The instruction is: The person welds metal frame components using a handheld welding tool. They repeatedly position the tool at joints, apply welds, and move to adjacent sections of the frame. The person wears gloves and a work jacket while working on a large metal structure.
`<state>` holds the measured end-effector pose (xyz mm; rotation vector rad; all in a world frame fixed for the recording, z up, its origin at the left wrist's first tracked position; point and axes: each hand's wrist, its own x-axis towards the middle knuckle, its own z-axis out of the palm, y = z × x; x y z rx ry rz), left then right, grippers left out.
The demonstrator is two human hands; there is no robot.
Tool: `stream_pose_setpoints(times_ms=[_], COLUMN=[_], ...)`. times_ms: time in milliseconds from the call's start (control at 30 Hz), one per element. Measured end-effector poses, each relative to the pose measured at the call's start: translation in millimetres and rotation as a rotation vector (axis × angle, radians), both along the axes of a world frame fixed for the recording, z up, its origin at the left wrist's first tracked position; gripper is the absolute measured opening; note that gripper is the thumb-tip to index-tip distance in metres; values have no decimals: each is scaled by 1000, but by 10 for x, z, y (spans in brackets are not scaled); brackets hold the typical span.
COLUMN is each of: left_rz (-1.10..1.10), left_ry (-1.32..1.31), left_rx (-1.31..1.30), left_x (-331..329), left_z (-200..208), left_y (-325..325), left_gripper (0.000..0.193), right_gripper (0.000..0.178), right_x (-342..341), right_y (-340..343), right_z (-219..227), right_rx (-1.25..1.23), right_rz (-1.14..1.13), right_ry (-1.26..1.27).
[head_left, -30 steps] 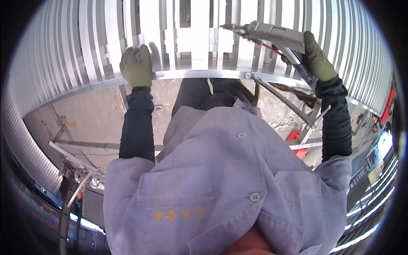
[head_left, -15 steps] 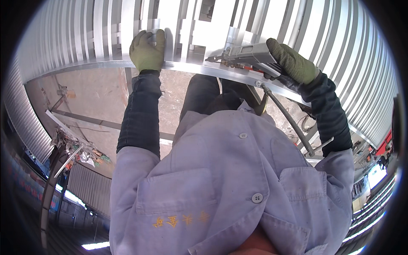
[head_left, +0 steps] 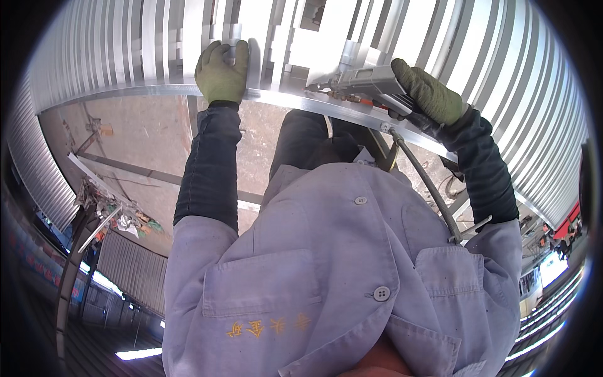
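Two gloved hands, right hand (head_left: 427, 94) gripping grey metal tool (head_left: 358, 81)

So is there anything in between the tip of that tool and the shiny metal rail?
Nothing visible. The right hand holds the grey power tool, whose tip lies right at the metal rail with no object between them. The left hand grips the rail well off to the side, clear of the tip.

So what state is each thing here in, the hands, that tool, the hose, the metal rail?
Left hand: gloved, gripping the metal rail.
Right hand: gloved, closed around the tool's rear.
Power tool: held level, nose resting on the rail.
Hose: attached to the tool, hanging down.
Metal rail: level, running along the corrugated sheet.
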<state>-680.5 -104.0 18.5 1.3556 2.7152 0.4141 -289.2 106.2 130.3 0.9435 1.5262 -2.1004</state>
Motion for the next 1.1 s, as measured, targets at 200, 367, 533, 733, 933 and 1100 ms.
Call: stream_pose_setpoints(times_ms=[200, 367, 533, 733, 933, 1100], left_rz=[17, -6, -8, 13, 29, 30], left_ry=[-11, -3, -1, -27, -52, -37], left_rx=[-17, -10, -4, -21, -5, -17], left_x=[3, -8, -10, 24, 42, 14], left_z=[5, 0, -16, 27, 44, 0], left_y=[0, 9, -4, 18, 31, 9], left_gripper=[59, 59, 58, 55, 62, 62], right_gripper=[71, 112, 127, 128, 130, 134], right_x=[28, 287, 394, 476, 489, 575], right_y=[31, -88, -176, -164, -171, -136], right_z=[-64, -326, -463, -510, -579, -545], right_rx=[63, 527, 915, 972, 1033, 1037], right_rz=[75, 265, 278, 296, 302, 326], right_ry=[25, 301, 571, 550, 568, 544])
